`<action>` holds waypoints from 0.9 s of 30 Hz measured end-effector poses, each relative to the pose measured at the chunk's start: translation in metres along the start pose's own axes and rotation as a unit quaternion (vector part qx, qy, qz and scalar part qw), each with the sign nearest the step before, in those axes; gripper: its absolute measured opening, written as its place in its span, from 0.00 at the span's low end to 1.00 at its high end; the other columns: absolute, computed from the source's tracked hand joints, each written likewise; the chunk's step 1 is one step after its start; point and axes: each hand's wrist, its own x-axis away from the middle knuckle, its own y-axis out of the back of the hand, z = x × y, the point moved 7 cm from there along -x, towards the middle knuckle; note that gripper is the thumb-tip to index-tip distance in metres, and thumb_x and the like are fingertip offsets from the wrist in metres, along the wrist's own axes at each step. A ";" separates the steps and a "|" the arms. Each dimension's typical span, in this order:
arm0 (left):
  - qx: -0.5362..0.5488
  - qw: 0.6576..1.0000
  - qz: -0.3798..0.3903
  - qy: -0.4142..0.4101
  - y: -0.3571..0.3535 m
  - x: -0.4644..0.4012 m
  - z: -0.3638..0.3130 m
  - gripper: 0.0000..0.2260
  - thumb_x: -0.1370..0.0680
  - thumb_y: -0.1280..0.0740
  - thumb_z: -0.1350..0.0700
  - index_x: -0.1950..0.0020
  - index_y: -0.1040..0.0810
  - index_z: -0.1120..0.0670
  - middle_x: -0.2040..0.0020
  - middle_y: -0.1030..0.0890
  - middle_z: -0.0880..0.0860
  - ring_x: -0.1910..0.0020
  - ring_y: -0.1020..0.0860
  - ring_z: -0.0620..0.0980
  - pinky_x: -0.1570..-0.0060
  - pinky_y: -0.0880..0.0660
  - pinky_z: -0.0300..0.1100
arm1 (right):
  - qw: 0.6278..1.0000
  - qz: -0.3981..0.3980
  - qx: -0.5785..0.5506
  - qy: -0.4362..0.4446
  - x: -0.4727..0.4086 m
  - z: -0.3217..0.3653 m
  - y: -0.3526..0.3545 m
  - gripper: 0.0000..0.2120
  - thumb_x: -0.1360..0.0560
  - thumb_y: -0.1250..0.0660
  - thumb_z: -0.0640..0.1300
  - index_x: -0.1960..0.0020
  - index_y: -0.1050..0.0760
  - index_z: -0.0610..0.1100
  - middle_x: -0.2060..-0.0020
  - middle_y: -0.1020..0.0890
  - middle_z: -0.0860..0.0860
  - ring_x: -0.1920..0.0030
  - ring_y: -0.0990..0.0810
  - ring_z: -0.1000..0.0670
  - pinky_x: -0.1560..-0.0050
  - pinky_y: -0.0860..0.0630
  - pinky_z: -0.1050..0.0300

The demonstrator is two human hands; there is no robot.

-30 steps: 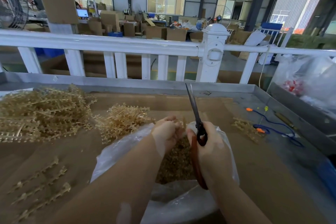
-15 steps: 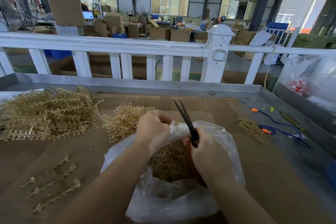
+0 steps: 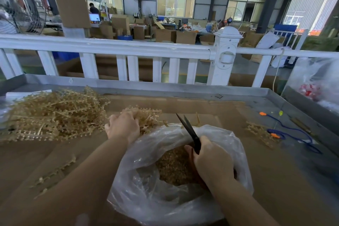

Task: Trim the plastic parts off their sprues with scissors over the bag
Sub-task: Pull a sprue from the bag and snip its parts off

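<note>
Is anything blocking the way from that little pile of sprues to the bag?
Nothing visible does. The left hand rests on the small sprue pile, which lies right beside the open clear bag. The scissors in the right hand point up over the bag's far rim.

Sprue pile (image 3: 55,115) left of bag (image 3: 165,198), cord (image 3: 293,132) right.

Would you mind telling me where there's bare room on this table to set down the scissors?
Bare cardboard lies right of the bag, before the blue cord, and behind the scissors toward the rim. The left is crowded: the big sprue pile, the small pile under the left hand, loose sprues.
</note>
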 end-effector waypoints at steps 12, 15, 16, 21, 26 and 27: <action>0.053 0.995 -0.078 -0.010 0.008 0.007 -0.001 0.04 0.23 0.31 0.53 0.49 0.21 0.46 0.43 0.28 0.51 0.39 0.31 0.55 0.38 0.39 0.53 | 0.999 -0.033 0.009 0.035 0.013 0.003 -0.011 0.23 0.23 0.44 0.63 0.34 0.31 0.51 0.46 0.21 0.52 0.45 0.23 0.52 0.44 0.25 0.60; 0.181 0.975 -0.129 -0.030 0.017 0.013 -0.003 0.03 0.24 0.31 0.56 0.52 0.22 0.48 0.46 0.28 0.51 0.56 0.26 0.49 0.46 0.30 0.46 | 0.998 -0.042 0.013 0.036 0.014 0.003 -0.012 0.24 0.23 0.43 0.63 0.34 0.30 0.50 0.48 0.20 0.51 0.46 0.22 0.51 0.45 0.25 0.58; 0.211 0.968 -0.132 -0.039 0.018 0.015 -0.005 0.03 0.24 0.31 0.56 0.52 0.22 0.50 0.47 0.28 0.51 0.60 0.27 0.46 0.51 0.30 0.42 | 0.998 -0.044 0.016 0.037 0.015 0.003 -0.012 0.24 0.23 0.43 0.63 0.34 0.30 0.50 0.48 0.20 0.51 0.46 0.22 0.51 0.46 0.25 0.58; 0.264 0.963 0.056 -0.028 -0.005 0.016 -0.008 0.12 0.27 0.32 0.65 0.60 0.18 0.48 0.55 0.18 0.47 0.55 0.22 0.45 0.55 0.26 0.38 | 0.998 -0.049 0.015 0.045 0.017 0.003 -0.013 0.24 0.24 0.44 0.64 0.35 0.29 0.51 0.49 0.20 0.52 0.48 0.22 0.52 0.47 0.26 0.61; 0.283 0.958 -0.035 -0.004 0.004 0.011 0.006 0.02 0.24 0.31 0.57 0.56 0.19 0.52 0.59 0.18 0.47 0.60 0.22 0.45 0.60 0.27 0.39 | 0.998 -0.052 0.009 0.046 0.017 0.003 -0.014 0.24 0.24 0.42 0.63 0.35 0.28 0.50 0.50 0.19 0.51 0.48 0.21 0.51 0.48 0.24 0.59; 0.253 0.966 -0.055 -0.008 0.007 0.009 0.008 0.02 0.23 0.31 0.56 0.54 0.19 0.53 0.58 0.19 0.49 0.62 0.23 0.45 0.63 0.28 0.39 | 0.998 -0.053 0.008 0.046 0.017 0.003 -0.014 0.24 0.24 0.42 0.63 0.35 0.28 0.50 0.49 0.19 0.51 0.48 0.21 0.51 0.47 0.24 0.59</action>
